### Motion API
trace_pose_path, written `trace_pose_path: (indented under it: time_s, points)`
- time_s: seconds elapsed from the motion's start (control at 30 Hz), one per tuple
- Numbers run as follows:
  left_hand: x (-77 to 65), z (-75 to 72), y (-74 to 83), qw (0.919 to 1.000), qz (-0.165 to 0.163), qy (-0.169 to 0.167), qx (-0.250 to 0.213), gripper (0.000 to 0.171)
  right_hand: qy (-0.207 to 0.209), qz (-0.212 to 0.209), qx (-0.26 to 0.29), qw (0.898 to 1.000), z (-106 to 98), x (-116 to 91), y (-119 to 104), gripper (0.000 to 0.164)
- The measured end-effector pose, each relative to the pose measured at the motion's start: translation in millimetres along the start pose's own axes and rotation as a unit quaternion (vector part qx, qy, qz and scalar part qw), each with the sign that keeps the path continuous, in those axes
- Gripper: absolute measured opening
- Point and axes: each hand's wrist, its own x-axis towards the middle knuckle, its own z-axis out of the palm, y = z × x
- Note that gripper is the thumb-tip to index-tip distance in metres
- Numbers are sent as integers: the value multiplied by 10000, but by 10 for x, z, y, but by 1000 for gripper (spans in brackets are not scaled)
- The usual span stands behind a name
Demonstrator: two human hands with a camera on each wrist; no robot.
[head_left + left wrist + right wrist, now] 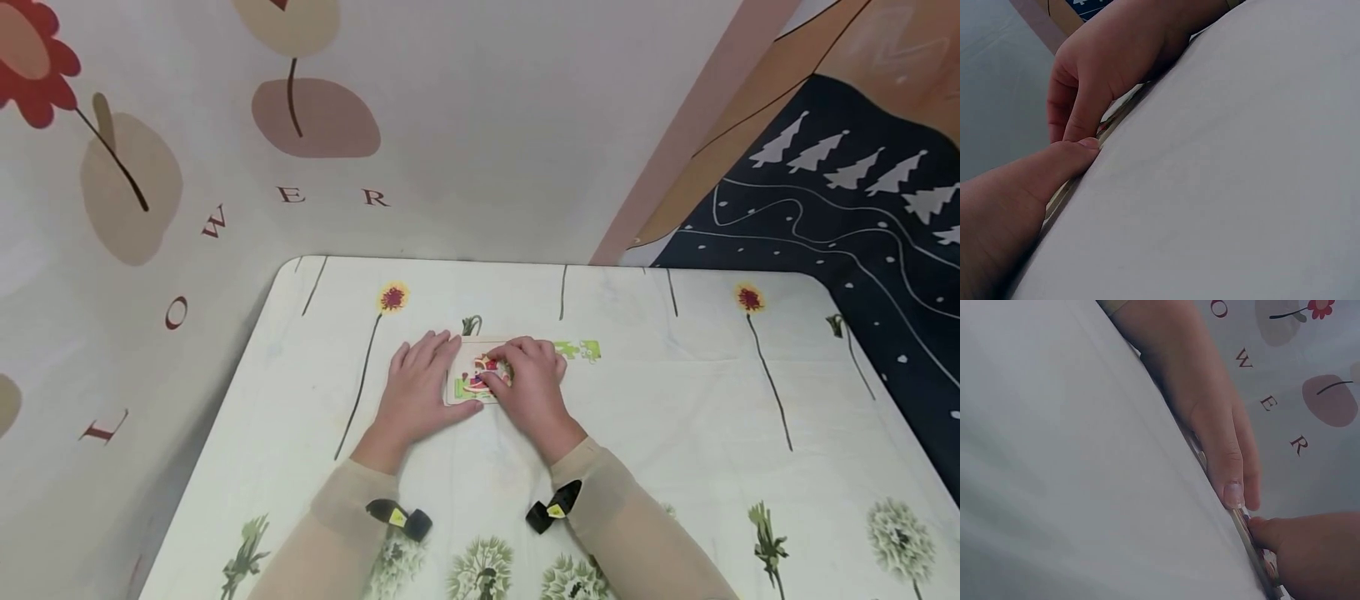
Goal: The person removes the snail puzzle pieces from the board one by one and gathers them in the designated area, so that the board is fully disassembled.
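A small jigsaw puzzle board (470,344) with a light wooden rim lies flat on the table; a red, white and green picture shows on it. My left hand (420,387) rests along its left side with fingers straight, and its thumb (1233,494) touches the front edge. Over the right part of the board, my right hand (532,387) pinches a puzzle piece (489,365) between thumb and fingertips, down against the picture. The hand hides part of the piece and of the board. In the left wrist view, the right hand's thumb (1088,112) points down at the board.
Green puzzle pieces (588,350) lie just right of the board, partly behind my right hand. A white flower-print cloth (675,400) covers the table. A printed wall (480,167) stands behind the table's far edge.
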Motion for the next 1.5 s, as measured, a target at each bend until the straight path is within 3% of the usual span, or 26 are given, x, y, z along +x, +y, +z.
trace_pose_path:
  time_s: [0.47, 1.5]
  points:
    - [0, 2, 6, 10000, -43, -55, -35, 109, 88, -211, 35, 9997, -1, 14, 15, 27]
    - [8, 1, 10, 10000, 10, 40, 33, 106, -327, 186, -182, 9991, -58, 35, -56, 24]
